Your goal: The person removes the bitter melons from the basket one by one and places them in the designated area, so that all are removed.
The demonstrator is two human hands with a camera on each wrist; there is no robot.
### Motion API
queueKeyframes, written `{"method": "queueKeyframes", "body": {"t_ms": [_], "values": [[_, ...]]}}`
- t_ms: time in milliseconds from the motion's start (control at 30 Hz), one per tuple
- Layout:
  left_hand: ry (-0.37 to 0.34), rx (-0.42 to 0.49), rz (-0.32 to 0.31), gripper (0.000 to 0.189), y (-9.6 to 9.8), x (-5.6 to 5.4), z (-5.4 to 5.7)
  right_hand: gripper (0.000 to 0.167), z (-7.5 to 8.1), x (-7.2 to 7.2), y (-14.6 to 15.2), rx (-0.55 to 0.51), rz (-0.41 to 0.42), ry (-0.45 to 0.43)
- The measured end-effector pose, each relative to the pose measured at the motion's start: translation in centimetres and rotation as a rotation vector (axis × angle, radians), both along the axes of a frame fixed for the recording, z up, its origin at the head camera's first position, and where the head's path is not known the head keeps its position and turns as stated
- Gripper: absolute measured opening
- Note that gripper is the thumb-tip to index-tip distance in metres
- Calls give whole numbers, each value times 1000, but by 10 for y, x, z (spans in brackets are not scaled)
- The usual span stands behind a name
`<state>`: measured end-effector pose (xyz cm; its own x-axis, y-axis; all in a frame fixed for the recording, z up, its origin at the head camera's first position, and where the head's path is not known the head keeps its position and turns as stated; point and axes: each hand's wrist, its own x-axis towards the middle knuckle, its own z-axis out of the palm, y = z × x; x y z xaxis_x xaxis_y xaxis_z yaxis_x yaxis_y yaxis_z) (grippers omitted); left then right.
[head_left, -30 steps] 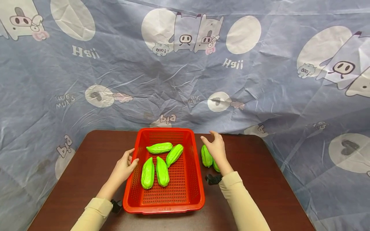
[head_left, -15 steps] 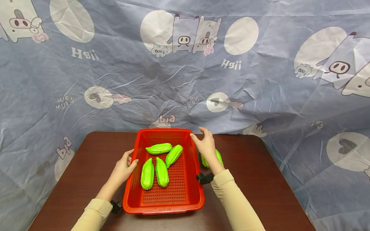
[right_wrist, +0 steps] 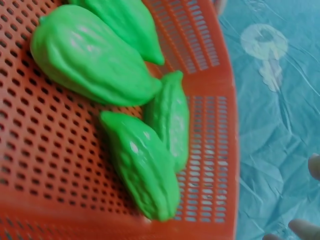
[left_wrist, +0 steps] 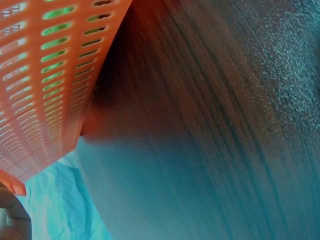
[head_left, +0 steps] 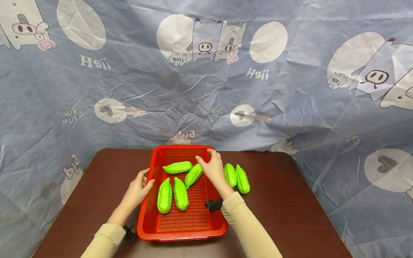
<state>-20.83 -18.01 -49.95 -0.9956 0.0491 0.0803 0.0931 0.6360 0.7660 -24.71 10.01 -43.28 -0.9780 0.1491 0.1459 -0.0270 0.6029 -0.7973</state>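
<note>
A red perforated plastic basket [head_left: 182, 235] stands on the table with several green, ridged bitter melons [head_left: 164, 197] lying inside. My left hand [head_left: 137, 188] holds the basket's left rim, thumb over the edge; in the left wrist view its curled fingers [left_wrist: 12, 215] show right at the rim. Over the basket's right side hovers my right hand [head_left: 213, 169], fingers loosely spread with nothing between them. It partly covers the slanted bitter melon [head_left: 193, 176]. The right wrist view looks down on the bitter melons [right_wrist: 145, 165] in the basket, with a few of that hand's fingertips [right_wrist: 304, 229] at the edge.
Two more bitter melons [head_left: 230, 175] lie side by side on the dark brown table [head_left: 277, 215], just right of the basket. Behind the table hangs a blue-grey cloth [head_left: 193, 89] printed with cartoon pigs.
My right hand has moved left from above the two bitter melons on the table to over the basket, so both now show. The left hand stays at the rim.
</note>
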Motion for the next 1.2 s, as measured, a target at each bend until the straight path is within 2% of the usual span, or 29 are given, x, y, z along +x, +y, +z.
{"method": "queueKeyframes", "body": {"t_ms": [400, 867, 1200], "values": [[-2, 11, 0, 57, 0, 1, 1, 63, -32, 0, -27, 55, -22, -60], [-10, 21, 8, 56, 2, 1, -2, 77, -60, 1, -38, 159, -59, -212], [-8, 26, 14, 55, 2, 3, 1, 80, -72, -2, -41, 175, -99, -229]]}}
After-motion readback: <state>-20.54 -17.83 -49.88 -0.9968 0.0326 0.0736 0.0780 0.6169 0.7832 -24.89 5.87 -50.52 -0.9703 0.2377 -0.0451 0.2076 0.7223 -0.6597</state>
